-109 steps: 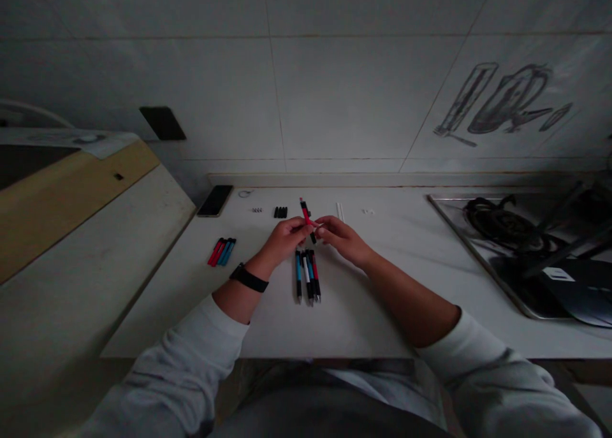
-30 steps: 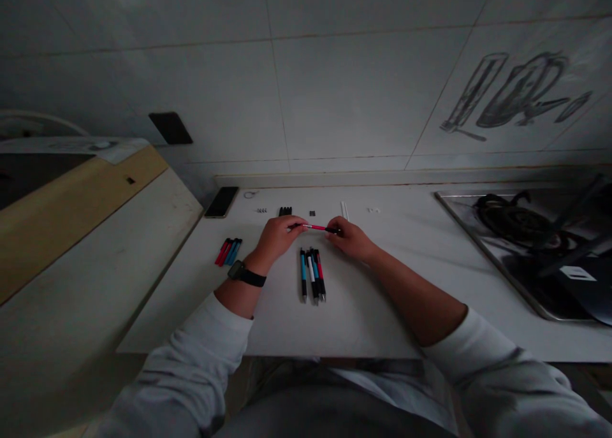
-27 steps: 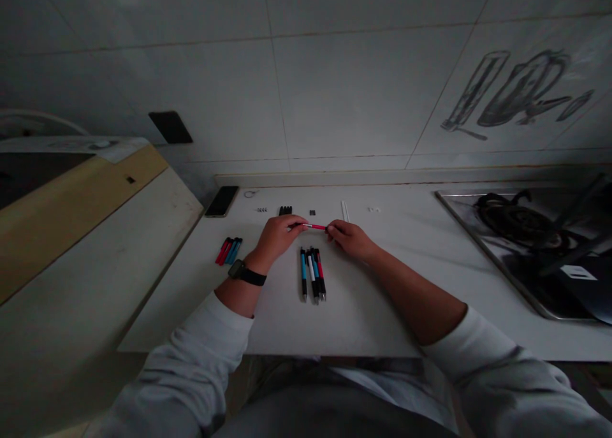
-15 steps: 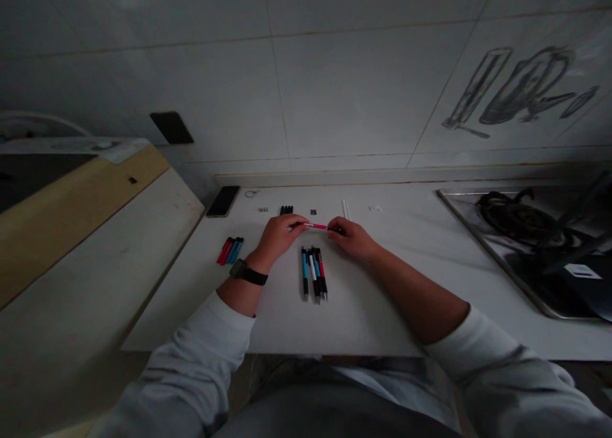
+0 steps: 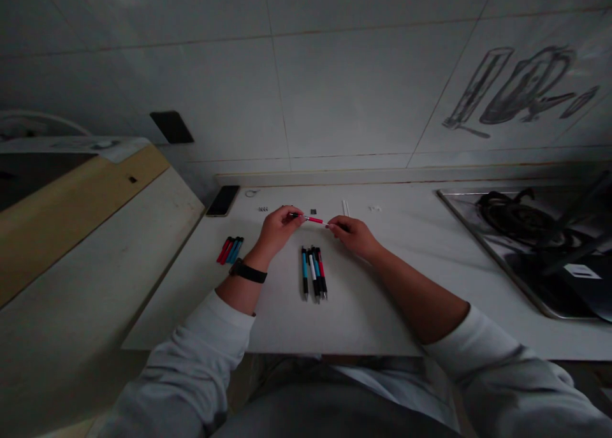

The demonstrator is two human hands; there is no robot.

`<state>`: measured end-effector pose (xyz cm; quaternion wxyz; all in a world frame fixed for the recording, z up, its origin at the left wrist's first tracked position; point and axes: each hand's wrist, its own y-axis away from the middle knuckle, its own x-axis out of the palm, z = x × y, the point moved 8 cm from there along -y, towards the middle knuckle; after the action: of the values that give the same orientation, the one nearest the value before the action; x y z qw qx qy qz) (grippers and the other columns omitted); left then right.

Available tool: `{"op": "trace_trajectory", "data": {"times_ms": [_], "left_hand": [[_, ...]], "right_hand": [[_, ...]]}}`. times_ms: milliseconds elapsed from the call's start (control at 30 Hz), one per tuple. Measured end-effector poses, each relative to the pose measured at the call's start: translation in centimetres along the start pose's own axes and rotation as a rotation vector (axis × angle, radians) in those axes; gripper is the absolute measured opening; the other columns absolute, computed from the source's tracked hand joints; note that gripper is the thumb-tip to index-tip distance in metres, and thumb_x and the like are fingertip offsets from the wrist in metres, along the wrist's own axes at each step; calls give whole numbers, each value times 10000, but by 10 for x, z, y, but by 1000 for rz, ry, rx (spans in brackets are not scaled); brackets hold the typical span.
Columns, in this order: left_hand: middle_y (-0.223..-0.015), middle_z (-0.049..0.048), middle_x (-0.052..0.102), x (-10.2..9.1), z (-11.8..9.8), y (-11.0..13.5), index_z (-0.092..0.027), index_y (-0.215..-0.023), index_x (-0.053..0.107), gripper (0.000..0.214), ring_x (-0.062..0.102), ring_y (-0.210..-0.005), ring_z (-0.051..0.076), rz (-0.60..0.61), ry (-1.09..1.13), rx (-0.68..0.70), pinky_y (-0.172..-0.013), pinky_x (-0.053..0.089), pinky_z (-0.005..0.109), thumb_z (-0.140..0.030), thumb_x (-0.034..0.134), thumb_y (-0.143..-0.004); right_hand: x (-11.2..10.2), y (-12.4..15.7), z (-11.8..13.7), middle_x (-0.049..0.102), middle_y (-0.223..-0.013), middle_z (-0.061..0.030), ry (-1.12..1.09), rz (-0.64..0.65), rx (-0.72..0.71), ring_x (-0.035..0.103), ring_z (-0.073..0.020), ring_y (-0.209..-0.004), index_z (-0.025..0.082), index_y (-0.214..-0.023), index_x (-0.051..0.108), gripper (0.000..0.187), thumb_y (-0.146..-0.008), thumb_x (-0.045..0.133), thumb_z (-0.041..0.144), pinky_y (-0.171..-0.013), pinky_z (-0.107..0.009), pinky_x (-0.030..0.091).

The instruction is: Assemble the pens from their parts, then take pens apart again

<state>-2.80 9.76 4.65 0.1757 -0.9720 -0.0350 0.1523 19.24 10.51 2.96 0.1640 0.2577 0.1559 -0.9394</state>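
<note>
My left hand [image 5: 277,229] and my right hand [image 5: 351,234] hold a red pen [image 5: 314,219] between them, level above the white counter [image 5: 373,298]. The left fingers pinch its left end, the right fingers pinch its dark right end. Just below the hands lie several finished pens [image 5: 313,273] side by side, blue, white and red with black tips. A black watch [image 5: 247,271] sits on my left wrist.
Red and blue pen barrels [image 5: 230,249] lie at the left. Small parts [image 5: 261,209], a black piece [image 5: 313,211] and white refills [image 5: 344,207] line the back. A dark phone [image 5: 222,200] lies near the wall. A gas hob [image 5: 535,240] fills the right side.
The red pen went from upright in my left hand to level between both hands. Over the last second it rose slightly and my left hand shifted a little toward the wall.
</note>
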Motion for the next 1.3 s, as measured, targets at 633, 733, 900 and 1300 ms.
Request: {"op": "trace_trajectory", "data": {"times_ms": [633, 733, 900, 1300], "left_hand": [[-773, 10, 705, 5, 21, 0, -198, -929, 711, 172, 610, -662, 145, 61, -168, -62, -625, 467, 258, -345, 703, -841], [-786, 7, 710, 12, 15, 4, -206, -916, 731, 163, 619, -708, 159, 125, -323, 6, -653, 455, 266, -356, 717, -852], [-789, 5, 722, 19, 7, 8, -209, -915, 736, 152, 628, -700, 160, 191, -389, 76, -662, 450, 269, -354, 711, -882], [-881, 24, 751, 14, -6, 8, -202, -932, 737, 152, 656, -766, 159, 192, -369, 61, -738, 497, 278, -339, 719, -868]], "right_hand": [[2, -1, -32, 638, -651, 2, -134, -29, 260, 516, -118, -490, 221, -826, 640, 244, -902, 558, 438, -468, -231, 384], [9, 0, -36, 656, -635, 0, -75, 30, 246, 543, -116, -491, 222, -846, 673, 241, -923, 546, 411, -483, -225, 397], [10, 1, -33, 655, -602, 9, 57, 44, 229, 549, -120, -487, 221, -875, 711, 238, -937, 550, 385, -540, -250, 405], [10, 2, -29, 663, -626, 13, 108, 63, 257, 564, -113, -495, 216, -902, 706, 226, -958, 539, 357, -568, -245, 408]]}}
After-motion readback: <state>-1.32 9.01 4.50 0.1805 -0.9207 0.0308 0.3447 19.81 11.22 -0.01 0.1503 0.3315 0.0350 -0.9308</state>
